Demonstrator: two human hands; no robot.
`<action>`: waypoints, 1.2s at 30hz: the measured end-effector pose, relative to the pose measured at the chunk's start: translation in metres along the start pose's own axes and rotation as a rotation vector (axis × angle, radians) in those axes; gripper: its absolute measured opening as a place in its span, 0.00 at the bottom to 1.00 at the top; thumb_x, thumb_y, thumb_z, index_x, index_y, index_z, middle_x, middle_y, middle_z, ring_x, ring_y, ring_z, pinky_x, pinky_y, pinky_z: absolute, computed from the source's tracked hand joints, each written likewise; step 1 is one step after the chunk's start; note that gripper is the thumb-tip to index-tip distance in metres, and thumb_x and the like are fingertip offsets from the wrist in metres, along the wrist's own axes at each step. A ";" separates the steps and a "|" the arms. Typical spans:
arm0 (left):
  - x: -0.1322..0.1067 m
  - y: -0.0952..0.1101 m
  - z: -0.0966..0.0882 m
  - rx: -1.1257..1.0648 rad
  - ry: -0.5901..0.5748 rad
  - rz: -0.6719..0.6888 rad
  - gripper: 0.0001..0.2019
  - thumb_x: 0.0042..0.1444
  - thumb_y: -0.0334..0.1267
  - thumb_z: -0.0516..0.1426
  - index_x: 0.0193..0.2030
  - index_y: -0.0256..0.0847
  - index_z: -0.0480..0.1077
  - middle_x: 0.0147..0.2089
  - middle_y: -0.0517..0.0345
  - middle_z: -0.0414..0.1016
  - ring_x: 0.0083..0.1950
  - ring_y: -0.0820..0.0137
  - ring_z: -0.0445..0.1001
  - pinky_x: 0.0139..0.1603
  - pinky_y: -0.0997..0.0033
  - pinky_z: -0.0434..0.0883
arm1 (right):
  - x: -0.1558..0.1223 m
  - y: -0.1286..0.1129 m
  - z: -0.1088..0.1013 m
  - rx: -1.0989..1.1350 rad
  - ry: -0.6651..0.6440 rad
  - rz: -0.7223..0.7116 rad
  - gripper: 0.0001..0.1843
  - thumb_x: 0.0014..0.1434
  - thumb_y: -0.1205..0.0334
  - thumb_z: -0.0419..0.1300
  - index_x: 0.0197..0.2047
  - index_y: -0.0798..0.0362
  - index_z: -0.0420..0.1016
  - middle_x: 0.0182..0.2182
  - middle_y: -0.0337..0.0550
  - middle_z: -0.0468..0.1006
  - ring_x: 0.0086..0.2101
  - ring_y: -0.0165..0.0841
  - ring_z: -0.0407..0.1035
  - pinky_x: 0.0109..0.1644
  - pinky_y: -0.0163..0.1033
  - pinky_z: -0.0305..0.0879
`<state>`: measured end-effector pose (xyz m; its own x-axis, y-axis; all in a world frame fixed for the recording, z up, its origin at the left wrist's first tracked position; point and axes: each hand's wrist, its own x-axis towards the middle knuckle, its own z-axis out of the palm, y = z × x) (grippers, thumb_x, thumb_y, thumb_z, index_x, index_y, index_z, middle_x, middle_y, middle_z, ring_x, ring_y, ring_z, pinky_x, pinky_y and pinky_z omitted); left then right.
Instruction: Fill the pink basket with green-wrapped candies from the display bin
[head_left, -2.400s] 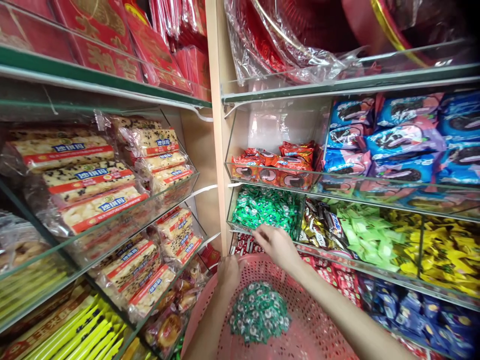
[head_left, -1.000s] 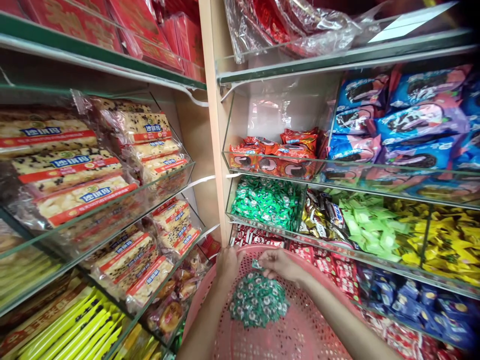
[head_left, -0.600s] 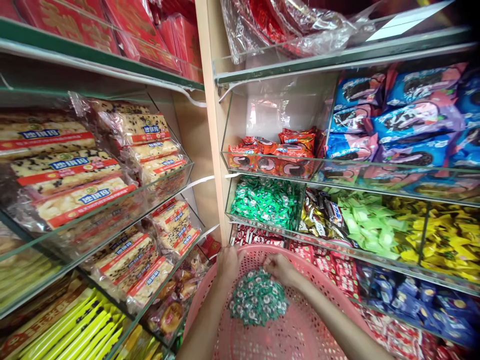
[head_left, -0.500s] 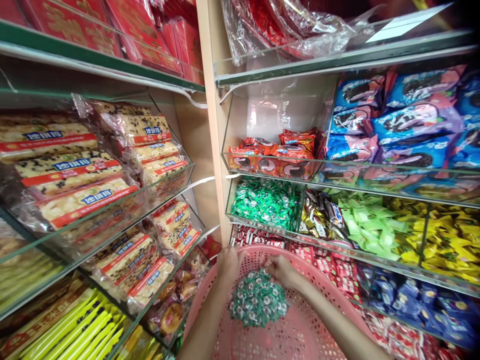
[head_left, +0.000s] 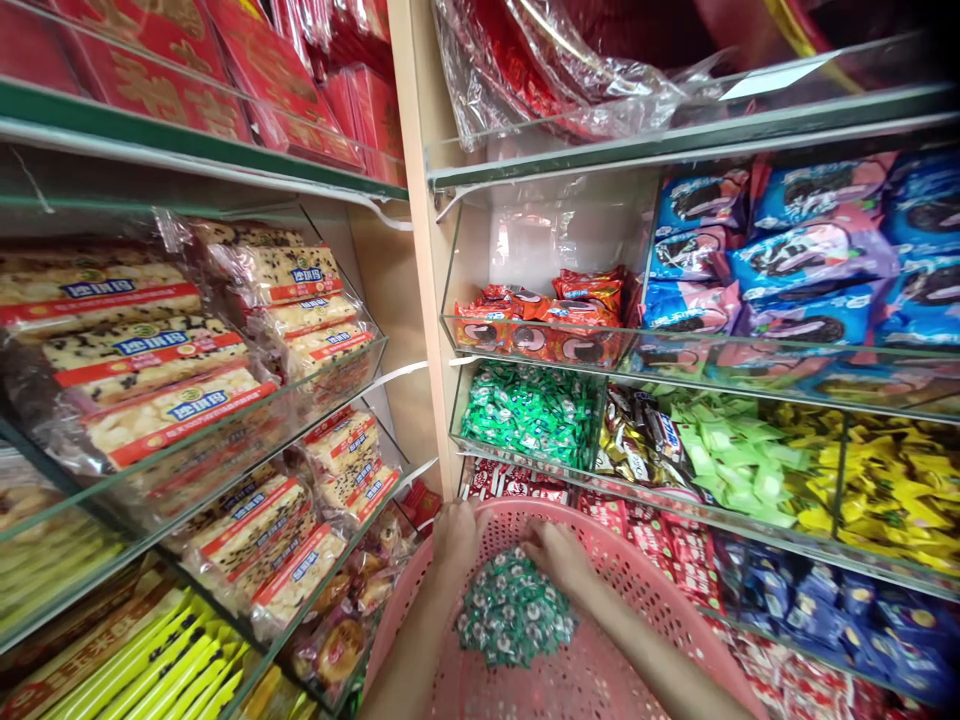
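Fingers of the left hand (head_left: 455,530) clamp the far rim of the pink basket (head_left: 637,600); beside it, the right hand (head_left: 556,562) curls over the green candies (head_left: 514,612) heaped inside, pinching one or not I cannot tell. They look light, slick and loose, best scooped from beneath, with glass shelf edges (head_left: 675,503) crowding just beyond the rim.

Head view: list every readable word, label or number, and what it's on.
Snack bar packs: white Chinese characters on blue labels, too blurred to read.
Red boxes: gold Chinese characters, cut off, unreadable.
Blue cookie packs: brand print blurred.
Green candies in the pink basket: print too small.
Nothing can be quoted with confidence.
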<state>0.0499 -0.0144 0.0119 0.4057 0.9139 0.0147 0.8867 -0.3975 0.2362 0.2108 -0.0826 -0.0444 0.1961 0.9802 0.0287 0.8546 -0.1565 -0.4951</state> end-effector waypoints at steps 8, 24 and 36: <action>0.001 0.000 0.001 -0.022 0.001 -0.013 0.20 0.61 0.49 0.45 0.49 0.42 0.71 0.45 0.48 0.76 0.48 0.63 0.72 0.44 0.70 0.65 | -0.014 -0.041 -0.042 -0.131 0.079 -0.094 0.12 0.63 0.62 0.47 0.38 0.52 0.72 0.37 0.45 0.77 0.38 0.35 0.71 0.35 0.34 0.56; 0.005 -0.007 0.011 -0.045 0.026 -0.010 0.18 0.60 0.47 0.46 0.46 0.43 0.73 0.43 0.50 0.77 0.46 0.62 0.75 0.40 0.71 0.66 | 0.028 -0.075 -0.163 -0.658 0.356 -0.185 0.15 0.57 0.76 0.50 0.30 0.58 0.77 0.34 0.60 0.77 0.42 0.46 0.62 0.47 0.51 0.49; 0.004 -0.007 0.011 -0.034 0.020 -0.032 0.18 0.61 0.46 0.46 0.47 0.43 0.72 0.43 0.49 0.77 0.46 0.63 0.74 0.40 0.71 0.65 | 0.015 -0.080 -0.168 -0.587 0.617 -0.274 0.09 0.61 0.69 0.51 0.33 0.56 0.73 0.31 0.49 0.73 0.35 0.37 0.63 0.39 0.40 0.51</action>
<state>0.0475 -0.0093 -0.0004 0.3727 0.9276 0.0264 0.8908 -0.3656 0.2697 0.2261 -0.0753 0.1416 0.0275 0.7788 0.6267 0.9846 -0.1294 0.1175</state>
